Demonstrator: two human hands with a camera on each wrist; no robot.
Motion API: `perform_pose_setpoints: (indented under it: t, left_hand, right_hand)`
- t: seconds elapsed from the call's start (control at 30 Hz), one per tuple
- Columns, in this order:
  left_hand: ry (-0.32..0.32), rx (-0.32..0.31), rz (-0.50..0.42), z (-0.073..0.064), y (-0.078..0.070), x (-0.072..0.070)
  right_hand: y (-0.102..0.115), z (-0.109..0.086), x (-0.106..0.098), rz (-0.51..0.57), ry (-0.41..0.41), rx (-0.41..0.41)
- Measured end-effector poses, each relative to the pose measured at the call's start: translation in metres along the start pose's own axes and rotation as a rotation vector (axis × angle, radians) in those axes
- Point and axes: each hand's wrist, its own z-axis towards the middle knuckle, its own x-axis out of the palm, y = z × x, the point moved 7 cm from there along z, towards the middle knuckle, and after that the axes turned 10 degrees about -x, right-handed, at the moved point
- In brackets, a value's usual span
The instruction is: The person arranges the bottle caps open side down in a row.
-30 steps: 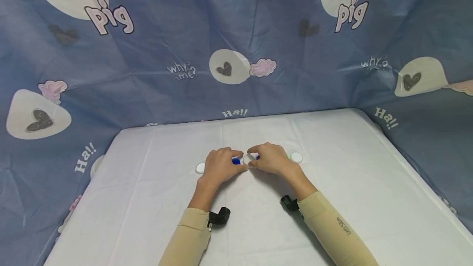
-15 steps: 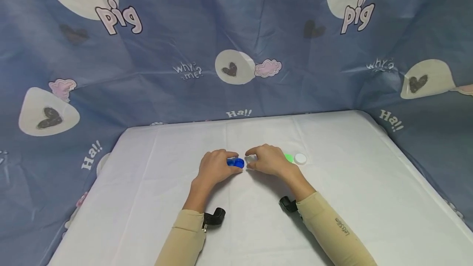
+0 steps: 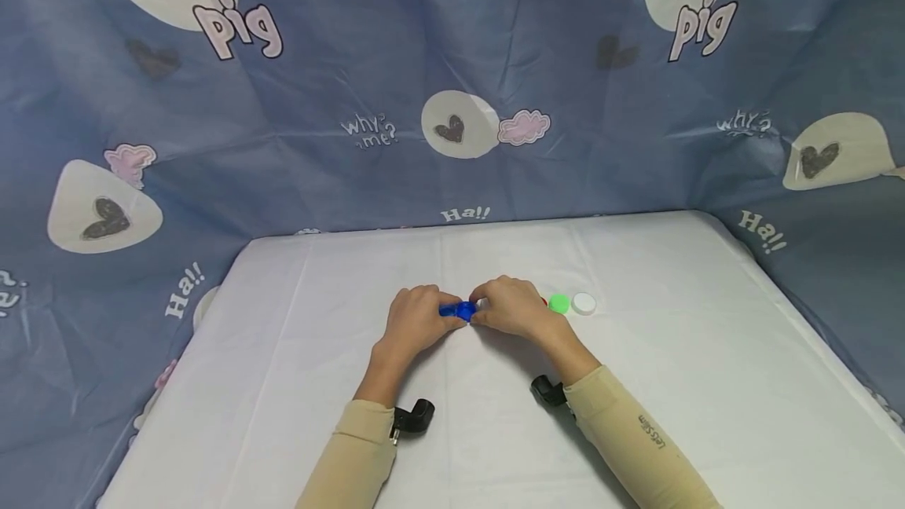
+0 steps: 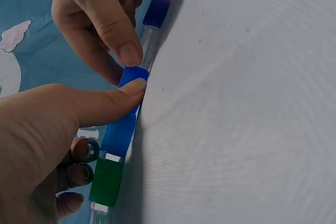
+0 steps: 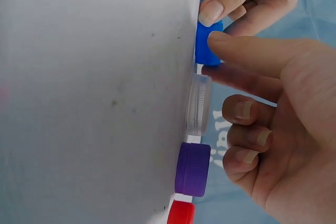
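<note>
- The white table (image 3: 636, 383) fills the lower half of the head view, with a blue printed cloth (image 3: 353, 61) hung behind and to both sides of it.
- The left hand (image 3: 413, 320) and the right hand (image 3: 512, 306) meet at the middle of the table over a row of bottle caps that stand side by side.
- Both hands pinch the same blue cap (image 3: 463, 310). The left thumb (image 4: 113, 100) presses its near edge, and the right thumb and forefinger close on it from the other side. The remaining fingers of each hand are curled and hold nothing else.
- That blue cap (image 5: 207, 45) stands on the table in the row, between a second blue cap (image 4: 118, 135) and a clear cap (image 5: 198, 103).
- Risk, as I judge it: the caps stand close together, so a sideways nudge from either thumb could push the neighbours out of line. With two hands on one small cap, it could also squirt free and roll.
- Count across the views: two blue, two green (one dark (image 4: 105, 182), one bright (image 3: 558, 303)), one clear, one purple (image 5: 192, 169), one red (image 5: 181, 213), one white (image 3: 584, 303). Any others may be hidden under the hands.
</note>
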Motion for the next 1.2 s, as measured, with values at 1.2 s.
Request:
perform_pose_setpoints:
  t: [1.2]
  left_hand:
    - [-0.113, 0.102, 0.002, 0.000, -0.009, -0.017]
  right_hand:
    - [-0.011, -0.002, -0.009, 0.198, -0.107, 0.006]
